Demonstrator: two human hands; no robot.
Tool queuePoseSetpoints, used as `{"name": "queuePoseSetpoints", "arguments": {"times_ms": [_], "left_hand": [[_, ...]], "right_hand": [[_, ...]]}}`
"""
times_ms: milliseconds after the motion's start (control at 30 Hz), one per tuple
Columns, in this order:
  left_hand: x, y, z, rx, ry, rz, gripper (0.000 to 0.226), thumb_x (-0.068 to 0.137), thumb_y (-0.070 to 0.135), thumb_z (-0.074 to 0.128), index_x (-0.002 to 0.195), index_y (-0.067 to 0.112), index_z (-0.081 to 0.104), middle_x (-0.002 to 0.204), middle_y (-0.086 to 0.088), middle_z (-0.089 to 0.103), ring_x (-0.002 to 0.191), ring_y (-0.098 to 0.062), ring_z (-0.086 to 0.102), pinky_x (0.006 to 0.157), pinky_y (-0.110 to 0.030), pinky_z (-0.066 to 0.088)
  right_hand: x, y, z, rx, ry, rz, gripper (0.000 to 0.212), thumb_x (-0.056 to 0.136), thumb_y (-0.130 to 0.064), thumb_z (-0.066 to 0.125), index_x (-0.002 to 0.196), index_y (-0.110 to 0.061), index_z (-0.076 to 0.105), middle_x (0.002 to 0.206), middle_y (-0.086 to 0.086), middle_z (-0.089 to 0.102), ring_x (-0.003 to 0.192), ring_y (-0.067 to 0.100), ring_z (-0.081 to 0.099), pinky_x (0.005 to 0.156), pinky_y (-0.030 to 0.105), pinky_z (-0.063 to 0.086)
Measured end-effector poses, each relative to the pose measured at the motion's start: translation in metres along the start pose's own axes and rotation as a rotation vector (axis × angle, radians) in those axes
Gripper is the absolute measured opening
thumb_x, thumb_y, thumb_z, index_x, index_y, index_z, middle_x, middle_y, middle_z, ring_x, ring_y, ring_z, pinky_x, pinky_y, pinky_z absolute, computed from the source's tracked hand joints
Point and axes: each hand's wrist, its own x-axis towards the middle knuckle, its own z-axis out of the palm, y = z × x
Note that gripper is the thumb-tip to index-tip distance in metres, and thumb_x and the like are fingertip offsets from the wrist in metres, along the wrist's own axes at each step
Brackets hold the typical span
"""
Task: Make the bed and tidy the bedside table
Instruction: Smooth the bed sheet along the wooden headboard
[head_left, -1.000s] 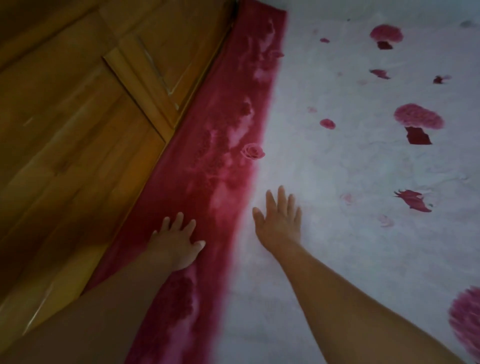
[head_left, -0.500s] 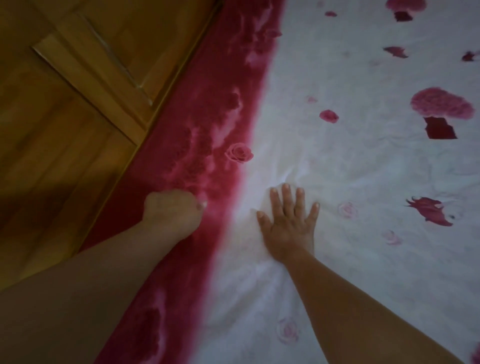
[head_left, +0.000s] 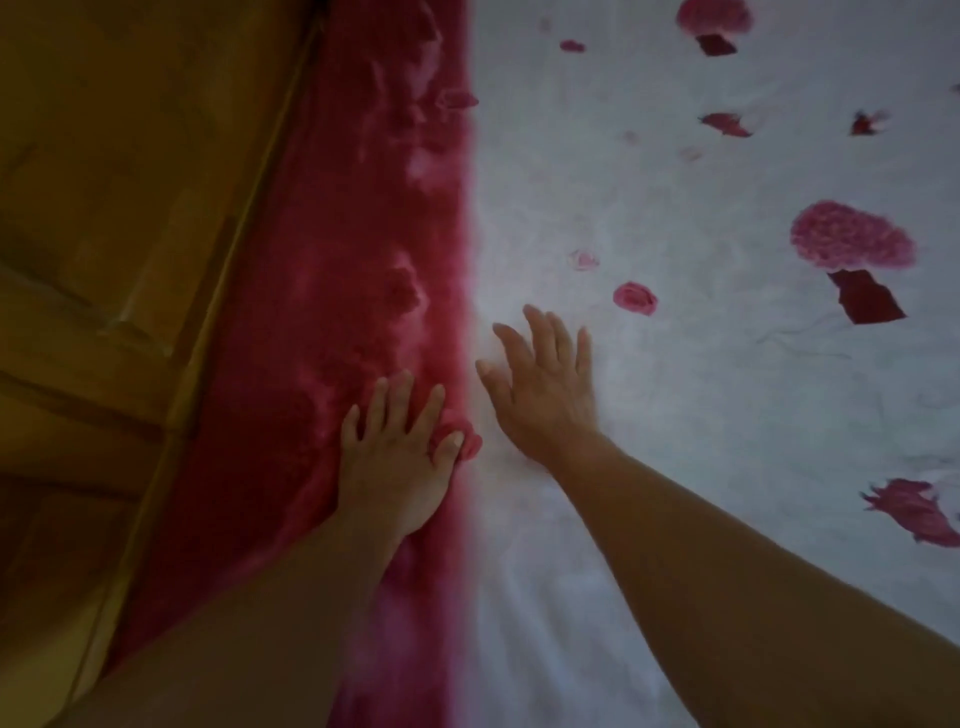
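A white bed sheet (head_left: 675, 415) printed with pink and dark red roses covers the bed and fills the right of the view. Its dark red border strip (head_left: 332, 291) runs along the left edge of the bed. My left hand (head_left: 395, 457) lies flat on that red border with fingers straight and spread. My right hand (head_left: 545, 389) lies flat on the white part just right of the border, fingers straight. Neither hand holds anything.
A wooden panel with raised mouldings (head_left: 114, 218) stands directly left of the bed, close against the red border. The bedside table is out of view.
My left hand, curled into the red border half a second ago, now lies flat with fingers spread. Both hands have slid forward along the sheet. The creases near my right hand have flattened.
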Motion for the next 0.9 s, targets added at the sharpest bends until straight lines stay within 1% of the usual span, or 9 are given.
{"name": "queuePoseSetpoints", "arguments": {"times_ms": [67, 133, 267, 367, 433, 533, 700, 800, 900], "left_hand": [[0.002, -0.004, -0.001, 0.003, 0.048, 0.031, 0.068, 0.083, 0.063, 0.019, 0.144, 0.038, 0.036, 0.157, -0.003, 0.025, 0.143, -0.027, 0.026, 0.107, -0.049, 0.022], [0.008, -0.011, -0.005, 0.024, 0.103, 0.063, 0.061, 0.084, 0.061, 0.032, 0.135, 0.034, 0.051, 0.148, -0.006, 0.043, 0.131, -0.031, 0.044, 0.096, -0.048, 0.034], [0.036, -0.015, -0.031, 0.082, 0.237, 0.269, 0.039, 0.087, 0.052, 0.040, 0.102, 0.026, 0.066, 0.111, -0.004, 0.062, 0.097, -0.029, 0.054, 0.078, -0.043, 0.036], [0.078, -0.019, -0.049, -0.031, 0.281, 0.169, 0.046, 0.089, 0.049, 0.035, 0.116, 0.024, 0.062, 0.128, -0.005, 0.058, 0.120, -0.029, 0.050, 0.095, -0.047, 0.036], [0.093, -0.026, -0.044, -0.041, 0.177, 0.078, 0.067, 0.088, 0.055, 0.018, 0.144, 0.026, 0.039, 0.157, -0.002, 0.027, 0.145, -0.026, 0.021, 0.114, -0.051, 0.016], [0.101, -0.036, -0.021, 0.034, 0.046, 0.054, 0.077, 0.081, 0.063, -0.003, 0.152, 0.035, 0.011, 0.161, 0.007, -0.002, 0.149, -0.021, -0.005, 0.117, -0.052, -0.005], [0.106, -0.035, -0.016, 0.010, 0.119, 0.033, 0.068, 0.088, 0.061, 0.020, 0.148, 0.031, 0.031, 0.160, 0.003, 0.017, 0.148, -0.024, 0.013, 0.115, -0.055, 0.006], [0.101, -0.034, -0.017, -0.016, 0.135, 0.016, 0.066, 0.089, 0.060, 0.029, 0.147, 0.030, 0.034, 0.159, 0.000, 0.021, 0.147, -0.024, 0.018, 0.114, -0.056, 0.013], [0.104, -0.033, -0.013, -0.005, 0.120, -0.012, 0.069, 0.088, 0.060, 0.031, 0.148, 0.026, 0.032, 0.159, -0.001, 0.020, 0.147, -0.022, 0.016, 0.115, -0.054, 0.013]], "right_hand": [[0.001, -0.001, 0.027, -0.081, -0.121, -0.007, 0.062, 0.097, -0.058, 0.013, 0.153, -0.030, 0.012, 0.162, 0.002, 0.000, 0.149, 0.025, -0.005, 0.118, 0.052, -0.004], [-0.002, 0.002, 0.037, -0.110, -0.065, 0.008, 0.062, 0.096, -0.058, 0.016, 0.153, -0.032, 0.015, 0.162, 0.000, 0.005, 0.149, 0.023, -0.002, 0.119, 0.051, 0.001], [0.006, 0.004, 0.039, -0.130, -0.042, 0.011, 0.061, 0.095, -0.058, 0.022, 0.151, -0.032, 0.021, 0.161, 0.000, 0.013, 0.149, 0.023, 0.005, 0.118, 0.051, 0.008], [0.007, 0.003, 0.040, -0.132, -0.053, 0.017, 0.062, 0.094, -0.057, 0.025, 0.150, -0.032, 0.023, 0.160, 0.000, 0.015, 0.149, 0.024, 0.007, 0.117, 0.053, 0.012], [0.006, 0.003, 0.041, -0.117, -0.047, 0.012, 0.062, 0.093, -0.057, 0.027, 0.149, -0.031, 0.027, 0.159, 0.001, 0.019, 0.148, 0.025, 0.011, 0.117, 0.054, 0.014], [0.010, 0.004, 0.039, -0.106, -0.048, 0.002, 0.062, 0.092, -0.057, 0.029, 0.149, -0.031, 0.030, 0.159, 0.001, 0.021, 0.148, 0.026, 0.012, 0.116, 0.054, 0.014], [0.013, 0.001, 0.035, -0.084, -0.033, -0.007, 0.061, 0.087, -0.055, 0.039, 0.140, -0.026, 0.048, 0.151, 0.007, 0.039, 0.142, 0.032, 0.031, 0.111, 0.053, 0.021], [0.046, 0.001, 0.022, -0.016, 0.072, 0.002, 0.047, 0.083, -0.052, 0.043, 0.110, -0.020, 0.066, 0.122, 0.009, 0.060, 0.110, 0.036, 0.057, 0.091, 0.047, 0.036], [0.114, -0.002, 0.019, 0.006, 0.096, 0.259, 0.063, 0.088, -0.046, 0.029, 0.132, -0.006, 0.051, 0.142, 0.018, 0.045, 0.130, 0.038, 0.042, 0.106, 0.051, 0.027]]}}
